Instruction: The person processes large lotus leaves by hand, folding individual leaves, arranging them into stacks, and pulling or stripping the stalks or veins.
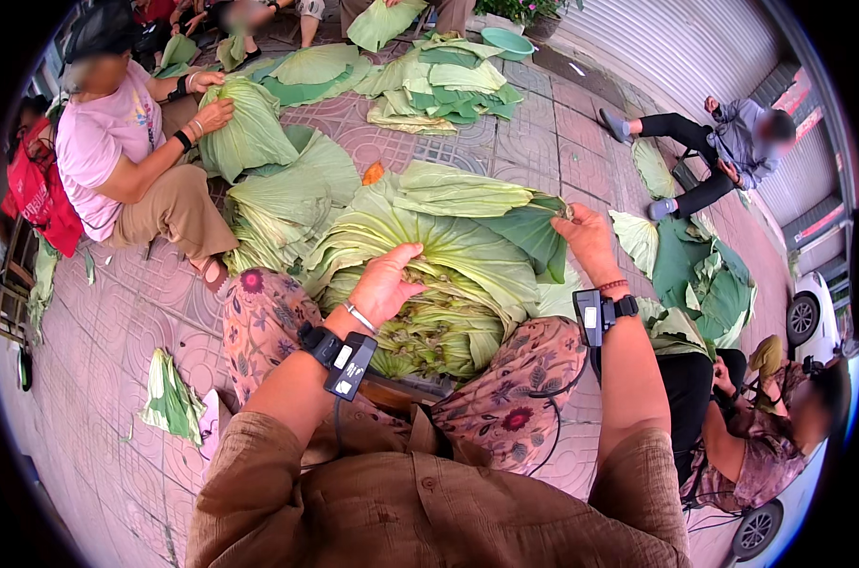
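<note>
A thick stack of large green lotus leaves [465, 248] lies between my knees, with folded leaf centres and cut stem ends bunched at its near side. My right hand [589, 238] pinches the end of a partly folded lotus leaf [472, 193] at the right of the stack. That leaf stretches leftward over the stack, and part of its darker green face shows. Over the near left part of the stack is my left hand [388, 284], thumb and finger spread with nothing between them. Whether it touches the leaves is hard to tell.
A person in a pink shirt [110, 149] handles leaves at the left. More leaf piles lie at the far side [444, 85] and at the right [706, 277]. Other people sit around. A green basin [507, 44] stands far back; a loose leaf [170, 397] lies at near left.
</note>
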`<action>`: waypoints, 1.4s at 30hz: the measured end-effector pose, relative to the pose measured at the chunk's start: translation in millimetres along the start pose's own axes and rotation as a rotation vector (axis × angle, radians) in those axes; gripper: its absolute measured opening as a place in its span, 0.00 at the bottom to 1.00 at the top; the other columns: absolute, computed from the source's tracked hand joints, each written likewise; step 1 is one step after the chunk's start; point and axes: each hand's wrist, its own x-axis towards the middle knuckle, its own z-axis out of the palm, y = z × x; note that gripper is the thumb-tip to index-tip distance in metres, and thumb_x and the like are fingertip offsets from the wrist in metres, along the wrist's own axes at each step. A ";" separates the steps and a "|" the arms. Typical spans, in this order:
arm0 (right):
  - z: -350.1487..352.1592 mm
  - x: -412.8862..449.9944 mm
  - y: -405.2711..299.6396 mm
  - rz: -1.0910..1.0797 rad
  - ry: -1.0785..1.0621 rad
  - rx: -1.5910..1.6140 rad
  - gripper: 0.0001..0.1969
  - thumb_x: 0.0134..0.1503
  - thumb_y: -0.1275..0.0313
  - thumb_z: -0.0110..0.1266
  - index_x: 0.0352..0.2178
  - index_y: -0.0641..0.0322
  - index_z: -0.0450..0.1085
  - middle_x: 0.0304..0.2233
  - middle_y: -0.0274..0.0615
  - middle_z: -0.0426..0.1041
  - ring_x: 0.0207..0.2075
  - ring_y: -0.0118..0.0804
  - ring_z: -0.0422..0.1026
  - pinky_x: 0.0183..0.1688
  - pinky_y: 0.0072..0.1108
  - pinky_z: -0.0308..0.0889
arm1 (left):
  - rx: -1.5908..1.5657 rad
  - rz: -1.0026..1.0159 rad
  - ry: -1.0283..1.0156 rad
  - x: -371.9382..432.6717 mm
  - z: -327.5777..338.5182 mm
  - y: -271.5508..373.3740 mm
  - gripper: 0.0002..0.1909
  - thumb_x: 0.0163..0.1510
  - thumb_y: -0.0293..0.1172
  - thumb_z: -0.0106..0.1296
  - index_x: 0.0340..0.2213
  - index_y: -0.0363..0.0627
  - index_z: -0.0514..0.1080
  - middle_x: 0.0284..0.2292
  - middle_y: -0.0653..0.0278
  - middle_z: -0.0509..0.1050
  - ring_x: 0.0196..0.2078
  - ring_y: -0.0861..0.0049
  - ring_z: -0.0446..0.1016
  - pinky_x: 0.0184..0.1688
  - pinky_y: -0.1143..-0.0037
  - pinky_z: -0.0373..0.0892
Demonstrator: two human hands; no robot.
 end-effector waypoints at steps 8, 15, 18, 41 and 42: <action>-57.5 3.4 0.9 0.517 0.033 0.114 0.06 0.54 0.70 0.51 0.33 0.57 0.67 0.20 0.39 0.72 0.25 0.31 0.74 0.19 0.20 0.68 | 0.018 0.009 0.030 -1.1 -3.8 2.9 0.10 0.50 0.33 0.55 0.34 0.46 0.69 0.36 0.68 0.69 0.42 0.72 0.67 0.49 0.58 0.63; -50.5 7.5 87.5 0.456 0.280 0.918 0.08 0.53 0.78 0.44 0.35 0.57 0.66 0.29 0.39 0.72 0.35 0.36 0.73 0.28 0.25 0.70 | 0.025 -0.019 0.063 -4.6 -0.3 6.9 0.16 0.51 0.32 0.53 0.42 0.42 0.66 0.42 0.63 0.69 0.46 0.69 0.68 0.51 0.58 0.64; -76.6 17.6 174.1 0.284 0.046 1.304 0.12 0.51 0.76 0.43 0.39 0.59 0.62 0.30 0.40 0.69 0.35 0.41 0.71 0.39 0.35 0.69 | 0.074 -0.045 0.073 -6.1 11.9 5.0 0.18 0.51 0.33 0.53 0.44 0.44 0.66 0.43 0.63 0.69 0.47 0.69 0.67 0.51 0.58 0.63; 124.8 -92.2 345.8 1.217 0.608 0.866 0.21 0.45 0.89 0.46 0.42 0.60 0.60 0.39 0.48 0.64 0.36 0.46 0.69 0.30 0.36 0.76 | 0.122 -0.042 0.218 -11.0 22.2 8.7 0.24 0.53 0.32 0.49 0.51 0.40 0.61 0.49 0.56 0.68 0.49 0.64 0.69 0.48 0.65 0.70; 122.0 -91.7 340.9 1.232 0.615 0.873 0.21 0.45 0.89 0.46 0.42 0.60 0.60 0.39 0.48 0.64 0.36 0.46 0.69 0.30 0.36 0.76 | 0.116 -0.044 0.226 -10.1 19.0 9.4 0.24 0.53 0.32 0.49 0.51 0.40 0.61 0.49 0.56 0.68 0.50 0.64 0.69 0.49 0.64 0.69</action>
